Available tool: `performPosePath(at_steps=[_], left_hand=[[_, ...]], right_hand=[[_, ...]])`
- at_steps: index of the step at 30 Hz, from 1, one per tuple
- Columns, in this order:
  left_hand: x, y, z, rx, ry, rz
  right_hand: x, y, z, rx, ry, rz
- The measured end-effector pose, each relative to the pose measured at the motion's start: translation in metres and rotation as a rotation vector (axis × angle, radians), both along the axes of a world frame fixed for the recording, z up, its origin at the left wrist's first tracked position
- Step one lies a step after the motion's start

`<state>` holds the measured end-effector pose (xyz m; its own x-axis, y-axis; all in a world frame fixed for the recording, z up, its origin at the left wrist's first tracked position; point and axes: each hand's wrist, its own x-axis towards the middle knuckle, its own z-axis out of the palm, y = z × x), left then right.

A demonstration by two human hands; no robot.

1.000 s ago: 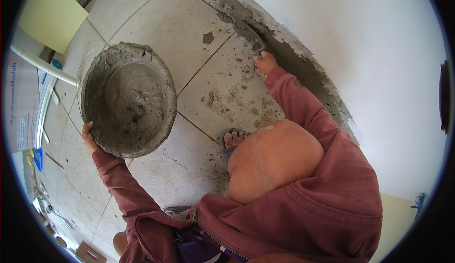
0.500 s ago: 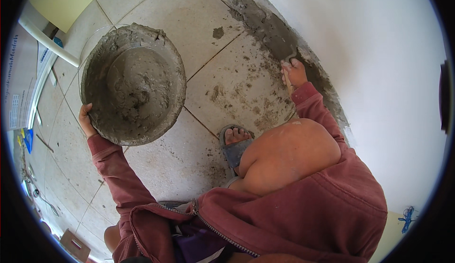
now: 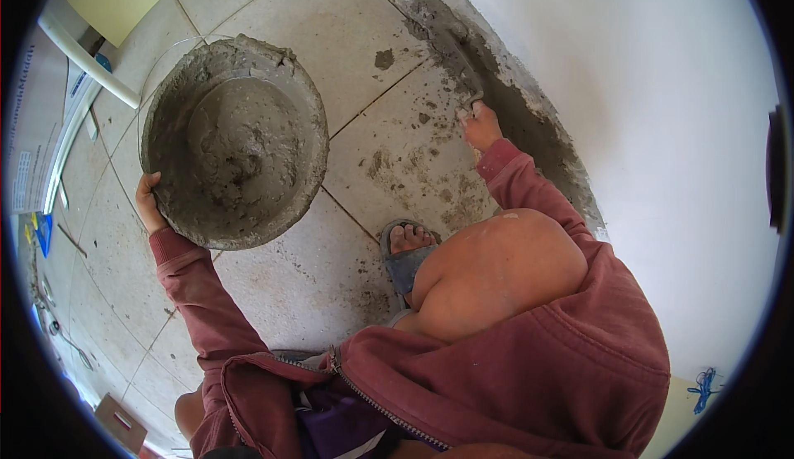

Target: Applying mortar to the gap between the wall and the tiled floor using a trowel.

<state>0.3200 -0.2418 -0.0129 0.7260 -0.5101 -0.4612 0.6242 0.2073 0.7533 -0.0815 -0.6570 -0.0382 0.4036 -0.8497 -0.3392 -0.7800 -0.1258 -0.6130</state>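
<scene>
While the head view shows the left hand (image 3: 149, 203) at the frame's left, its fingers are clamped on the rim of a round, grey, mortar-caked bucket (image 3: 169, 120) left of centre, with wet grey mortar (image 3: 248, 141) inside. Right of upper centre, the right hand (image 3: 481, 126) has its fingers wrapped around a grey metal trowel (image 3: 473, 95) beside a white wall (image 3: 662, 128).

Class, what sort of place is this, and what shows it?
Probably a room under construction or repair: a round bucket caked in grey mortar-like paste, spattered pale floor tiles, and a rough grey strip along the foot of the smooth white wall.
</scene>
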Motion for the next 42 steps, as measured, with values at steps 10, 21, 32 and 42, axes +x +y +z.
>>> performPosePath(at_steps=[10, 21, 32, 42], left_hand=[[0.0, 0.0, 0.004, -0.027, 0.012, -0.008], [-0.007, -0.005, 0.016, 0.006, 0.001, -0.007], [0.005, 0.008, -0.003, 0.025, -0.001, 0.008], [-0.008, -0.002, 0.011, -0.046, 0.046, -0.007]], right_hand=[[0.018, 0.015, 0.02, -0.178, 0.412, 0.354], [-0.022, 0.059, 0.04, -0.016, 0.557, 0.494], [-0.03, 0.047, 0.027, 0.029, 0.412, 0.268], [-0.016, -0.011, 0.009, 0.228, 0.053, -0.241]])
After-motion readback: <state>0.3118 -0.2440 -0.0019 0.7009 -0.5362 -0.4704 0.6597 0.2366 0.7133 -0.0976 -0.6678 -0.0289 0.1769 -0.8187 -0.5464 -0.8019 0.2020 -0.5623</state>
